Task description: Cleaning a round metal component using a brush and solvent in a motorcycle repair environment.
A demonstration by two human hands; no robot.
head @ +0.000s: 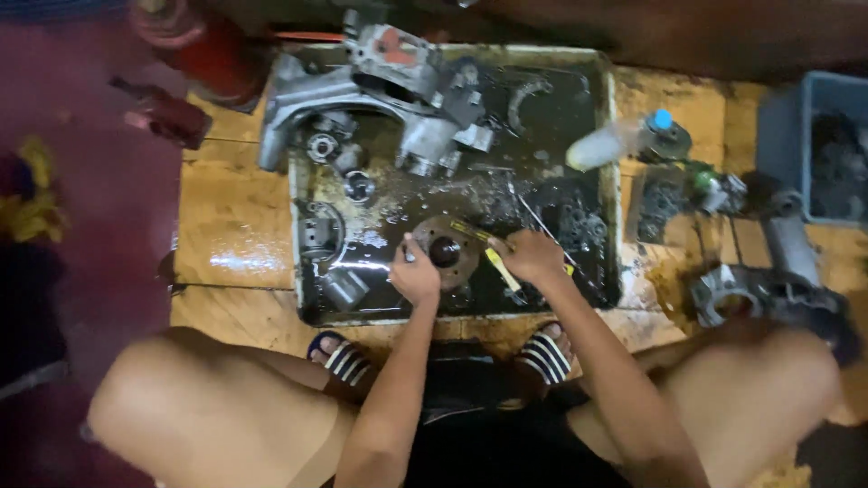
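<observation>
Your left hand (pixel 416 276) steadies a round hub (pixel 445 250) at lower centre of the tray (pixel 610 181), fingers closed on its rim. Your right hand (pixel 533 256) has its grip closed on a yellow-handled tool (pixel 499 268) just beside the hub. The tray holds dark oily liquid; one large grey casting (pixel 362 90) lies in its upper left, with several small round parts below it. One white bottle (pixel 624 140) with a blue cap lies at the tray's right edge. One blue bin (pixel 787 136) stands at upper right. Two striped sandals (pixel 344 360) show below the tray.
</observation>
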